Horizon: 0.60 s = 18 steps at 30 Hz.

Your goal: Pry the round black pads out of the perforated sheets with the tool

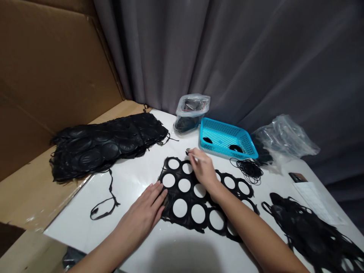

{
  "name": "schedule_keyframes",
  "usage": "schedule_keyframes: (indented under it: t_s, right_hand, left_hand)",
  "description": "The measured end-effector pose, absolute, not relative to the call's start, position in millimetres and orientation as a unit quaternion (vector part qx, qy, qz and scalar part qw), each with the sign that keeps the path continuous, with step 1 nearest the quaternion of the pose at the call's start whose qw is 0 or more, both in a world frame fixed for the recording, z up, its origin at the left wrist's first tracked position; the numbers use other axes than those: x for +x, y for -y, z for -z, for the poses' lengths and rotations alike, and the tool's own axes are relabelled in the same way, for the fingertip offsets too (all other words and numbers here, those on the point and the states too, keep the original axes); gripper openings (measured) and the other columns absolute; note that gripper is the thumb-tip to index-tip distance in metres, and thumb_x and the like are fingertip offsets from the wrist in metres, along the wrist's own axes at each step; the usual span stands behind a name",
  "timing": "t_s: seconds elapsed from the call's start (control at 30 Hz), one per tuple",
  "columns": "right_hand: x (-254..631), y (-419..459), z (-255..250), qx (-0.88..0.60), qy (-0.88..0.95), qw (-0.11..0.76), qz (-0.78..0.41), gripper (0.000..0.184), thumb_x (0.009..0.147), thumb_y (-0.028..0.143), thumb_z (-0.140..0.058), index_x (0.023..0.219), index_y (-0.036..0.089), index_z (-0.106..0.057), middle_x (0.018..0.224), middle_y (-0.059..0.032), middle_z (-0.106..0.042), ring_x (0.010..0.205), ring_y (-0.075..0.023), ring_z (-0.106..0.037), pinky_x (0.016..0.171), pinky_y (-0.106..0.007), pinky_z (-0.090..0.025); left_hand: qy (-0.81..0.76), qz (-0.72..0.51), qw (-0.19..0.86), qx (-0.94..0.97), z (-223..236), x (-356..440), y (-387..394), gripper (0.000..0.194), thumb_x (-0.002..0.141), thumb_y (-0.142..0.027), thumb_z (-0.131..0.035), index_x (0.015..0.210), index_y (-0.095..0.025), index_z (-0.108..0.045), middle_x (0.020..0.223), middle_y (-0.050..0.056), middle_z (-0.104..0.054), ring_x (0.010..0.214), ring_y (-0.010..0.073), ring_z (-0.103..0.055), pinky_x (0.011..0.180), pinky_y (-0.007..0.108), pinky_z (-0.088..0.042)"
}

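A black rubber-like sheet with rows of round holes [191, 182] lies flat on the white table in front of me. My left hand [148, 208] rests on its left edge, fingers stretched out and slightly apart. Over the far edge of the sheet, my right hand [204, 170] is closed in a pinch. A small dark curved piece [187, 151] shows at those fingertips, too small to name surely. The right forearm crosses above the sheet and hides several of its holes. Just beyond the right hand stands a blue perforated basket [229, 133] with a few black pieces inside.
Stacked black sheets with round shapes [105, 146] lie at the left, beside cardboard [54, 76]. A clear bag with black contents [191, 113] stands behind. Thin black rings [249, 170], a plastic bag [287, 140], paper [317, 201] and black strips [309, 231] occupy the right side.
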State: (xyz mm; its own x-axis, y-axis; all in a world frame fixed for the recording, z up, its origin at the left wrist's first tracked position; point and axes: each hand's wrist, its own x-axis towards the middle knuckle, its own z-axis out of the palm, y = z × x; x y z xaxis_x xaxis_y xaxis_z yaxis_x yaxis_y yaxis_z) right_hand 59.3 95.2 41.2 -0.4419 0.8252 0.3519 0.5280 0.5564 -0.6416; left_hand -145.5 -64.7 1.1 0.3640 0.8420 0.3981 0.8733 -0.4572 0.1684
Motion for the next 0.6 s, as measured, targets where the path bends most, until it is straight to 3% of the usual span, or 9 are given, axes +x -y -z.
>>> schedule_keyframes:
  t_s: [0.1, 0.27, 0.47, 0.6]
  right_hand:
    - [64, -89, -55, -0.425, 0.786, 0.33, -0.305, 0.015, 0.098, 0.026, -0.048, 0.087, 0.022, -0.058, 0.095, -0.0066, -0.07, 0.082, -0.0221, -0.065, 0.075, -0.033, -0.048]
    - [50, -24, -54, -0.328, 0.806, 0.214, -0.443, 0.012, 0.096, 0.021, -0.052, 0.088, 0.023, -0.061, 0.09, -0.0012, -0.07, 0.082, -0.0176, -0.064, 0.073, -0.028, -0.046]
    - [41, 1, -45, -0.317, 0.8, 0.194, -0.472, 0.014, 0.091, 0.016, -0.057, 0.079, 0.022, -0.057, 0.097, -0.0022, -0.066, 0.092, -0.0186, -0.061, 0.084, -0.031, -0.046]
    - [41, 1, -43, -0.313, 0.797, 0.195, -0.479, 0.019, 0.091, 0.015, -0.058, 0.074, 0.022, -0.053, 0.1, -0.002, -0.064, 0.091, -0.0179, -0.059, 0.083, -0.031, -0.045]
  left_hand:
    - [0.529, 0.212, 0.035, -0.821, -7, -149, 76, 0.038, 0.105, -0.028, -0.045, 0.137, -0.013, -0.055, 0.14, 0.016, -0.057, 0.129, 0.0294, -0.056, 0.108, 0.049, -0.047]
    - [0.524, 0.21, 0.033, -0.825, -11, -148, 111, 0.027, 0.103, -0.023, -0.05, 0.126, -0.016, -0.063, 0.119, 0.012, -0.068, 0.113, 0.0283, -0.064, 0.099, 0.046, -0.053]
    - [0.515, 0.192, 0.046, -0.834, -7, -143, 128, 0.033, 0.102, -0.024, -0.05, 0.132, -0.012, -0.06, 0.125, 0.014, -0.067, 0.121, 0.0313, -0.061, 0.103, 0.047, -0.051]
    - [0.52, 0.191, 0.036, -0.832, -6, -143, 127, 0.034, 0.102, -0.022, -0.048, 0.134, -0.015, -0.059, 0.127, 0.013, -0.067, 0.126, 0.0305, -0.058, 0.106, 0.047, -0.05]
